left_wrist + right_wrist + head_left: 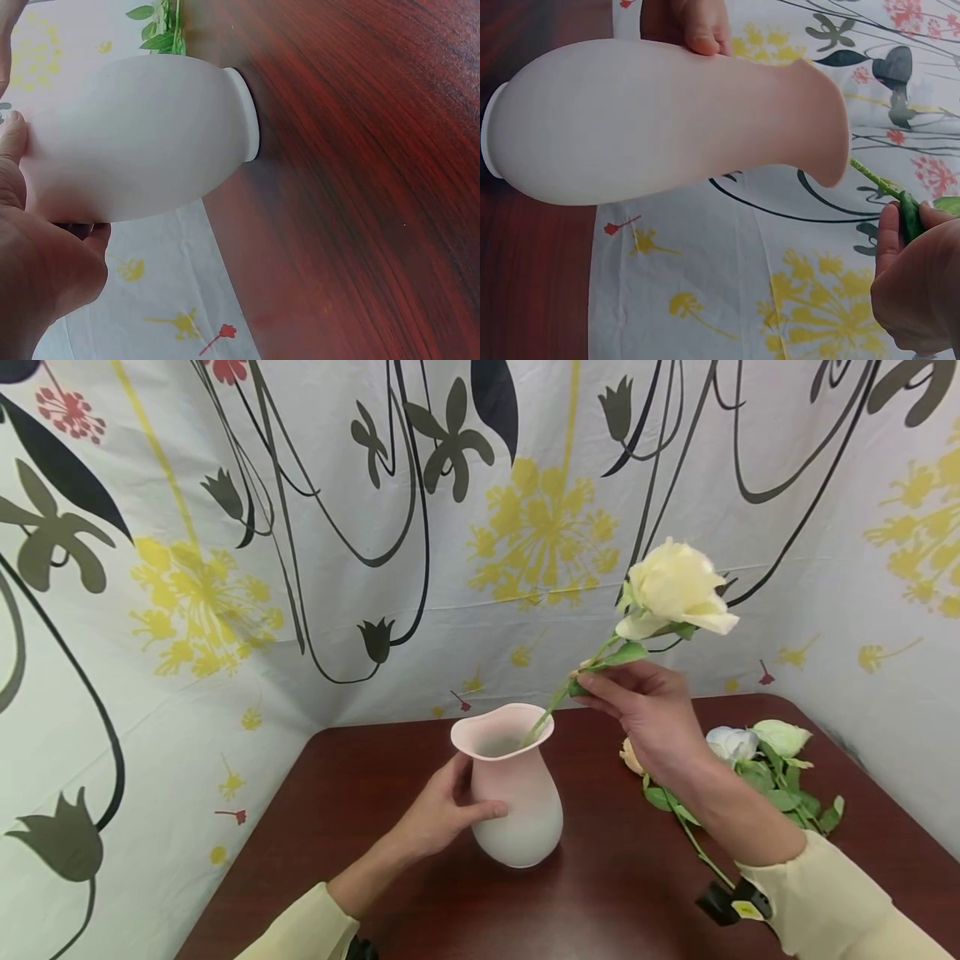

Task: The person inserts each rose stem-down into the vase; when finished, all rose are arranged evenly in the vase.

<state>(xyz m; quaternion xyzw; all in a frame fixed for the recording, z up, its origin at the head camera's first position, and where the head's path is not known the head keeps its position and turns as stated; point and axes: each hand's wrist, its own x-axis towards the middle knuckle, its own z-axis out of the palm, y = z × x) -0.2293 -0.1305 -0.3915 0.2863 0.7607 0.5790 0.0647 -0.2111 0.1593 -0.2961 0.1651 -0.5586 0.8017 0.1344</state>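
A pale vase (517,818) with a wavy, pinkish rim stands upright on the table. My left hand (442,810) grips it from the left around the neck and upper body, thumb across the front and the other fingers partly hidden behind. Up and to the right, my right hand (656,718) pinches the green stem of a cream-white rose (671,589). The bloom leans up to the right, while the lower stem slants down inside the vase mouth. In the right wrist view the stem (874,178) passes behind the rim from the pinching fingers.
More artificial roses lie at the right of the dark red wooden table (360,827): a pale blue one (731,743), a greenish-white one (782,737) and a peach one (632,757) partly behind my right hand. A flower-patterned cloth (337,593) hangs around the table's back and sides.
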